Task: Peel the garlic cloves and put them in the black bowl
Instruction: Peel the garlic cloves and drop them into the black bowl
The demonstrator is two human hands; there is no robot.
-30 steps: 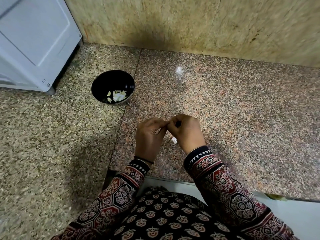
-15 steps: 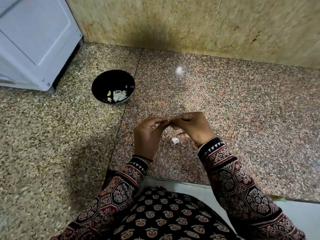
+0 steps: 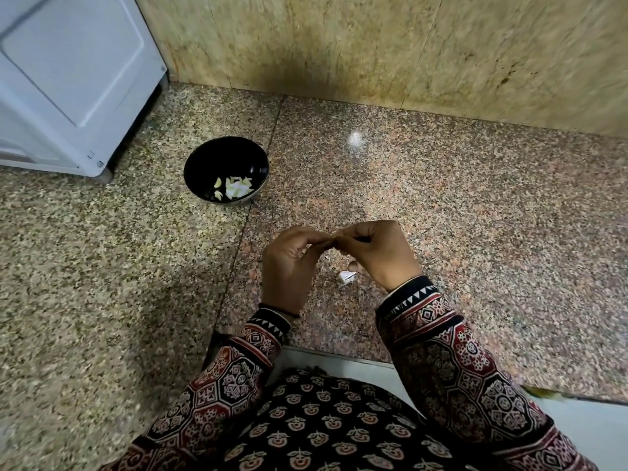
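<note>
Since half a second ago your two hands have barely shifted: they remain pinched together over the counter, the right wrist rotated slightly outward.

White appliance [image 3: 64, 79], far left, stands on the speckled granite counter [image 3: 475, 215] against the tiled wall [image 3: 373, 45].

Black bowl [image 3: 226, 169] sits just right of the appliance's corner, well apart from your hands. Inside it, toward the near wall, lie several pale peeled cloves [image 3: 238, 188].

Your left hand [image 3: 289, 266] is curled, thumb and fingertips closed and meeting the right hand's fingertips. A thin dark band circles the wrist above the patterned sleeve [image 3: 234, 379].

Your right hand [image 3: 377, 253] is likewise pinched shut against the left. Something small is gripped where the fingertips meet, probably a garlic clove, but it is hidden by the fingers and I cannot confirm it.

A white scrap of garlic skin [image 3: 346, 277] lies on the counter just below and between the hands, close to the right hand's little finger.
</note>
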